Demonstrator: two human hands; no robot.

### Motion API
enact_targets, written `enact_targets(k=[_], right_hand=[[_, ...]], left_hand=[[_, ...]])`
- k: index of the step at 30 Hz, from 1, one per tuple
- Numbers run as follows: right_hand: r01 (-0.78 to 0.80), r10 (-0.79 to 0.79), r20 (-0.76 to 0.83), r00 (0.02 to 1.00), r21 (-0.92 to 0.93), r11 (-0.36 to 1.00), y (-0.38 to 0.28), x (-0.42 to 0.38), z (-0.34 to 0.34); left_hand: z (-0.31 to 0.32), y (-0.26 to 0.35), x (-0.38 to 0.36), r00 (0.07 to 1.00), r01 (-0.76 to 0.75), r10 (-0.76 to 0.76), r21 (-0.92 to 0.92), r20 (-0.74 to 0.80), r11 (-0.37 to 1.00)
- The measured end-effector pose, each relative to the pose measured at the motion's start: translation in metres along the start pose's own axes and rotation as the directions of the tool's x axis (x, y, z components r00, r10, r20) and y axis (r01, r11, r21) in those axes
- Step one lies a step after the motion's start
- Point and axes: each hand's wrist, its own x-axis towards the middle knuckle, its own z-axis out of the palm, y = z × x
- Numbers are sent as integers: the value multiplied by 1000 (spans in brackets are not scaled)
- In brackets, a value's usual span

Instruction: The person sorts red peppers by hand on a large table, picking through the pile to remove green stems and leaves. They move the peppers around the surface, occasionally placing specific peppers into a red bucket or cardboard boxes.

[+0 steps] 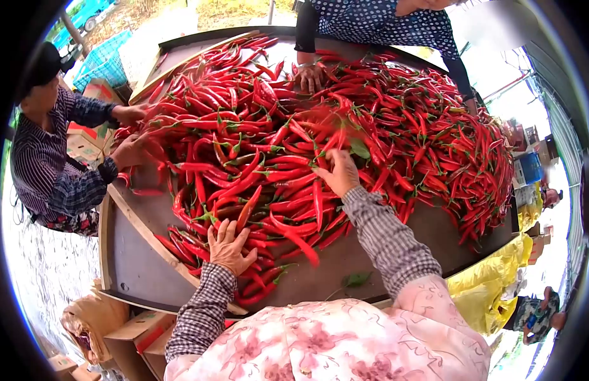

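A big heap of red chili peppers [269, 171] with green stems covers much of the brown table. My left hand [230, 247] rests on the near edge of the heap, fingers spread over several peppers and closed round none. Farther right, my right hand [340, 173] reaches into the middle of the heap, thumb and forefinger apart, with its other fingers partly hidden. Just beyond it is a red motion blur, and a green leaf [359, 149] lies beside its fingers. One long chili pepper [296, 240] points toward me between my hands.
A wooden strip [148, 232] crosses the table's left part. A co-worker in a striped top [50, 136] handles peppers at left; another in a dotted top [383, 25] reaches in from the far side. Cardboard boxes [132, 333] and yellow sheeting [491, 279] are near the table.
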Motion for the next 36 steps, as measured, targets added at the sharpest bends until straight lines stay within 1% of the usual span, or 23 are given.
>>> enact_targets(k=[2,4,6,9,11,14,15,17,18,19,20,21,22,23,24,26,28,29,30,32,33,34,36], right_hand=[[-96,97,-1,995,-165,982,-12,4,8],[-57,123,211,970,-292,955,-23,-3,32],[58,46,335,941,-294,954,-31,-11,32],[255,-178,352,919,-185,949,-35,-42,42],[294,-210,379,901,-179,939,-41,-63,48],[361,-287,390,875,-128,924,-37,-82,51],[373,-300,430,851,-94,923,-41,-88,39],[480,-472,470,746,111,870,-29,-85,29],[525,-569,445,691,232,819,-18,-82,30],[402,-621,390,680,511,760,-17,-73,11],[410,-573,259,777,482,774,-17,-65,-3],[341,-448,199,872,409,846,-5,-47,-12],[120,-209,240,948,338,933,-2,-33,-35],[322,-323,-76,943,-25,946,34,-10,-26],[153,-245,-220,944,-367,918,42,1,-36],[-8,-223,-427,876,-477,879,77,19,-34],[133,-268,-380,885,-346,929,128,43,-25],[211,-266,-411,872,-176,962,131,47,-30],[209,-170,-457,873,37,977,131,47,-33],[-67,175,-230,957,412,909,134,43,-47],[-67,241,-198,950,627,776,128,33,-57],[-68,349,-154,925,834,548,111,21,-69],[12,374,-78,924,984,176,99,2,-84]], left_hand=[[-3,3,1,1000,6,-6,5,2,1000],[-5,5,2,998,42,-42,10,41,999],[-2,4,2,1000,-3,4,20,-28,1000],[-6,8,4,1000,-18,18,-2,-18,1000],[-5,10,4,991,-13,8,-31,-131,999],[-5,10,2,996,37,-40,-40,-81,999],[-4,10,0,995,26,-29,-29,-98,999],[-6,8,-3,996,8,-11,-27,-84,1000],[-6,7,-4,998,2,-3,-22,-63,1000],[-5,6,-3,997,-10,8,-21,-74,1000],[-4,5,-2,997,-11,10,-21,-77,1000],[-4,5,-2,997,-11,9,-22,-71,1000],[-4,5,-2,998,-10,8,-22,-65,1000],[-4,4,-3,998,-9,8,-20,-66,1000],[-3,4,-2,998,-14,12,-24,-67,1000],[-4,3,-1,997,-14,12,-27,-73,1000],[-5,3,-1,998,-18,15,-43,-65,999],[-5,3,-1,998,-17,14,-46,-60,999],[-5,2,-2,998,-25,21,-54,-67,998],[-6,1,-1,997,-34,29,-66,-76,997],[-6,1,-1,996,-42,36,-78,-76,996],[-8,2,-1,996,-50,44,-90,-77,995],[-14,5,1,998,-48,43,-120,-42,992]])
